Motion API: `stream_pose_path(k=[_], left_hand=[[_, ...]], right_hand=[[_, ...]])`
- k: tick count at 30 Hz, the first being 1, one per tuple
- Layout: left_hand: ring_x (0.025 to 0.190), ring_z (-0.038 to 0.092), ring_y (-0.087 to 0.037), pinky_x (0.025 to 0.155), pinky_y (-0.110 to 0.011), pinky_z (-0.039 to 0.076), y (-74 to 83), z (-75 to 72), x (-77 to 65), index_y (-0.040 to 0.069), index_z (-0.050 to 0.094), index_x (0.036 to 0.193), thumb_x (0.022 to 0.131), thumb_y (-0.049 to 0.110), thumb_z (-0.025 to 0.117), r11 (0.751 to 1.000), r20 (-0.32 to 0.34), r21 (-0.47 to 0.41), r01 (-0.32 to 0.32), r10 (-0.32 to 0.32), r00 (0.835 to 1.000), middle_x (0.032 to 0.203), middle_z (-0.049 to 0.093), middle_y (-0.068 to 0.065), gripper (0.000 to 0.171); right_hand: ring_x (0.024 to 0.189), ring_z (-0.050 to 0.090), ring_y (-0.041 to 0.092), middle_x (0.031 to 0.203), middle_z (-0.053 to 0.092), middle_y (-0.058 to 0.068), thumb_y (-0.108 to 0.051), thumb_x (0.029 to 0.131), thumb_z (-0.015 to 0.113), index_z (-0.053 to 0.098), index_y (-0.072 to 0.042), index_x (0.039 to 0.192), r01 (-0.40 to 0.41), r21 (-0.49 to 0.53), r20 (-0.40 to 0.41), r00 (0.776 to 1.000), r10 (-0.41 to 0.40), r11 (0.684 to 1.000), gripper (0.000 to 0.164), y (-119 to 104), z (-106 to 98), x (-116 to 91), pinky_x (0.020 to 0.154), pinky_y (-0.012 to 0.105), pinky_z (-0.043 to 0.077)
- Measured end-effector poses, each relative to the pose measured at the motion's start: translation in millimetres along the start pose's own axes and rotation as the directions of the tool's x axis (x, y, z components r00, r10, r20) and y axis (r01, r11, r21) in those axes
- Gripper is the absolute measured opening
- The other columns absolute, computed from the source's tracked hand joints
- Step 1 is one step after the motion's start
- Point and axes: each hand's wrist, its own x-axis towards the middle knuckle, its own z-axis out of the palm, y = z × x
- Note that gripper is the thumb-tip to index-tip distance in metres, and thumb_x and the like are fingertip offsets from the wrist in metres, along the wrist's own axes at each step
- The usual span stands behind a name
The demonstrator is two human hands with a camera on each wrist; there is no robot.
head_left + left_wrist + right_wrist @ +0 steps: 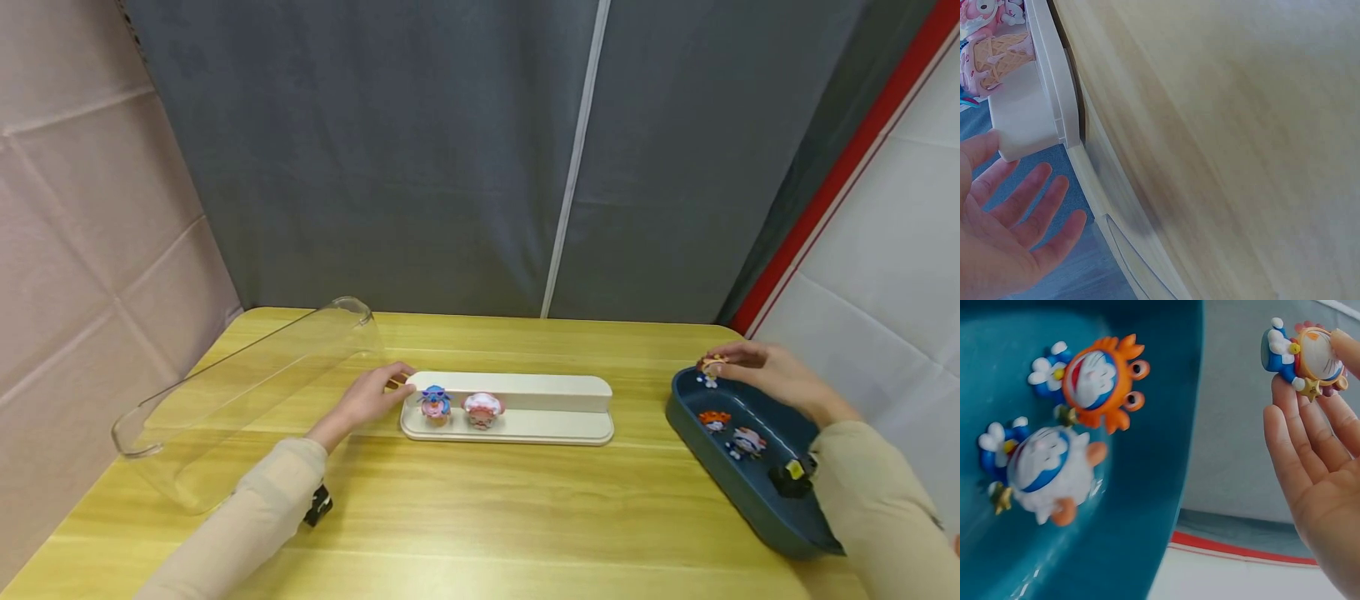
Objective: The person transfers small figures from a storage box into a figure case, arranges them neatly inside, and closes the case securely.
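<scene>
My right hand (780, 379) pinches a small blue and white cat figurine (1310, 357) by its head, between thumb and fingers, above the far end of a dark teal tray (738, 521). Inside that tray lie a figurine with an orange crab hood (1094, 381) and another with a white woolly hood (1047, 462). My left hand (371, 396) rests at the left end of a cream stepped stand (558, 425), its thumb and forefinger against the raised step and the other fingers loosely spread. Standing on the lower step are a blue-topped figurine (436, 406) and a pink one with a white top (482, 410).
A clear plastic cover (247, 375) lies on the left of the wooden table (480, 508). A grey curtain (375, 167) hangs behind the table. Black wrist devices (318, 505) are strapped at both sleeves.
</scene>
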Motion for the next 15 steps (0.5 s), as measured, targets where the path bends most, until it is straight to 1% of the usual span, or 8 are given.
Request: stream_pose_path(k=[2,3,5,8,12,15], left_hand=[[0.092,0.056,-0.027,0.079,-0.041,0.044,-0.3,0.1,0.0,0.006,0.057,0.111,0.088,0.022,0.056,1.0,-0.002,0.002,-0.004,0.004,1.0,0.102,0.059,-0.012,0.028],[0.092,0.056,-0.027,0.079,-0.041,0.044,-0.4,0.2,-0.1,0.006,0.057,0.111,0.088,0.022,0.056,1.0,-0.002,0.002,-0.006,0.006,1.0,0.102,0.059,-0.012,0.028],[0.092,0.056,-0.027,0.079,-0.041,0.044,-0.5,0.3,-0.3,0.006,0.057,0.111,0.087,0.022,0.056,1.0,-0.003,0.001,-0.008,0.008,1.0,0.102,0.06,-0.012,0.028],[0.092,0.056,-0.027,0.079,-0.041,0.044,-0.4,0.2,-0.6,0.006,0.056,0.111,0.088,0.022,0.056,1.0,-0.002,-0.002,-0.009,0.009,1.0,0.102,0.059,-0.012,0.028],[0.092,0.056,-0.027,0.079,-0.041,0.044,-0.1,0.1,-0.7,0.006,0.056,0.112,0.088,0.022,0.056,1.0,0.0,-0.004,-0.009,0.009,1.0,0.102,0.059,-0.012,0.029],[0.092,0.055,-0.027,0.08,-0.041,0.044,0.3,0.1,-0.6,0.006,0.056,0.112,0.088,0.022,0.056,1.0,0.0,-0.006,-0.006,0.006,1.0,0.103,0.059,-0.012,0.029]], right_hand=[[0.083,0.055,0.009,0.104,0.058,0.015,-0.033,0.088,0.054,0.05,-0.001,0.119,0.007,-0.001,-0.005,1.0,-0.007,1.0,0.045,-4.7,-0.3,-0.1,0.072,0.03,0.046],[0.084,0.055,0.011,0.104,0.058,0.016,-0.033,0.088,0.054,0.05,-0.001,0.118,0.018,0.001,-0.006,1.0,-0.018,1.0,0.044,-7.2,-0.8,-0.3,0.074,0.033,0.046],[0.084,0.055,0.01,0.104,0.058,0.015,-0.034,0.087,0.054,0.051,-0.003,0.118,0.024,0.002,-0.007,1.0,-0.024,1.0,0.044,-12.1,-0.7,-0.1,0.077,0.04,0.045],[0.084,0.055,0.008,0.104,0.058,0.013,-0.037,0.086,0.054,0.053,-0.006,0.116,0.032,-0.009,-0.008,0.999,-0.032,0.999,0.043,-20.1,0.2,0.6,0.078,0.043,0.043],[0.085,0.056,0.011,0.103,0.059,0.009,-0.038,0.085,0.055,0.055,-0.009,0.114,0.058,-0.02,-0.012,0.998,-0.058,0.998,0.041,-29.7,3.5,1.8,0.074,0.034,0.045],[0.086,0.056,0.015,0.101,0.059,0.008,-0.038,0.085,0.056,0.055,-0.009,0.114,0.076,-0.021,-0.017,0.997,-0.076,0.997,0.041,-35.8,7.0,2.9,0.073,0.033,0.045]])
